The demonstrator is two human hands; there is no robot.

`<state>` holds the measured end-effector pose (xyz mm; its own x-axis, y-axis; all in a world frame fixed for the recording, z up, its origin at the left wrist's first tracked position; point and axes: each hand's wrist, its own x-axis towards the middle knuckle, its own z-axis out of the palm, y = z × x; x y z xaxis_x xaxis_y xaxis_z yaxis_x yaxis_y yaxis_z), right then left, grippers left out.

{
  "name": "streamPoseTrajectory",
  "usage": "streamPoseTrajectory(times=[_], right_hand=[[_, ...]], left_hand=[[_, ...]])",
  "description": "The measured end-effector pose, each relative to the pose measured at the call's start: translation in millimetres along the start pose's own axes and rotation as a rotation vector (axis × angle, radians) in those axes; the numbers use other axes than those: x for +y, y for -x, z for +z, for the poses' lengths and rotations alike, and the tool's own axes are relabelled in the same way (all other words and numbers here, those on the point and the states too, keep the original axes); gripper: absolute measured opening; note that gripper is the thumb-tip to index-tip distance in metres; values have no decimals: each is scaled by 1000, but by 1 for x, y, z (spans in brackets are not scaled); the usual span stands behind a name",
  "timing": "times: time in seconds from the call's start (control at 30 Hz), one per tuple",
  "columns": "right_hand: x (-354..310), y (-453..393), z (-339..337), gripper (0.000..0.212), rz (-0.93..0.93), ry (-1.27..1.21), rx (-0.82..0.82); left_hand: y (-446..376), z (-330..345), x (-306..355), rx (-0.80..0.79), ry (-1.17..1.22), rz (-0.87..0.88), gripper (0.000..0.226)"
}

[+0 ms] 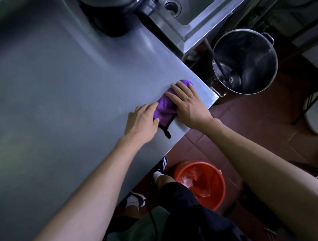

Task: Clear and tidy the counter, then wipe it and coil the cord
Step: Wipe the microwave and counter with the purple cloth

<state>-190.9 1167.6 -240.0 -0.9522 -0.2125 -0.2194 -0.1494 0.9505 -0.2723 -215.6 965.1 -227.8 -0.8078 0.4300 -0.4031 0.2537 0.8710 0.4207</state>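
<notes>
**Two hands on one cloth at the counter's corner**

Two hands press a purple cloth [167, 107] flat against the steel counter [51, 83], close to its right front corner. The head view is the only one, and it looks steeply down.

The right hand [187, 105] lies over the far half of the cloth with its fingers straight and spread, gripping nothing, palm bearing down. That placement suits wiping: a flat palm spreads pressure over the fabric and keeps it in contact with the metal. The left hand [141, 122] meets the near end, fingers loosely extended and touching the fabric's edge, thumb beside it. It seems to steady or bunch the cloth so that it does not unroll under the push. A black loop [166, 132] trails from the cloth's near end onto the counter, probably a hanging tab.

The cloth is folded into a narrow pad, which gives a thicker, firmer wiping face. Working at the corner makes sense as the end of a pass, since crumbs can go off the edge toward the red bucket [201, 185] on the floor just below.

A dark appliance [114, 12] stands at the counter's far side beside the sink [176, 5]. A steel pot [246, 60] sits on the floor past the corner. A thin dark line near the person's legs may be the cord, though it is too dim to say.
</notes>
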Motion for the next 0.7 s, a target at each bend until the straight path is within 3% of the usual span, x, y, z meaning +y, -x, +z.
streamPoseTrajectory(times=[0.13,0.37,0.7], right_hand=[[-3,1,-8,63,1,67,-34],[-53,-4,-22,54,-20,66,-43],[-226,-1,-12,46,-244,-30,-60]], left_hand=[[11,-2,-2,-24,-42,24,59],[53,-31,-30,69,-70,-4,52],[200,-53,-160,240,25,-248,49]])
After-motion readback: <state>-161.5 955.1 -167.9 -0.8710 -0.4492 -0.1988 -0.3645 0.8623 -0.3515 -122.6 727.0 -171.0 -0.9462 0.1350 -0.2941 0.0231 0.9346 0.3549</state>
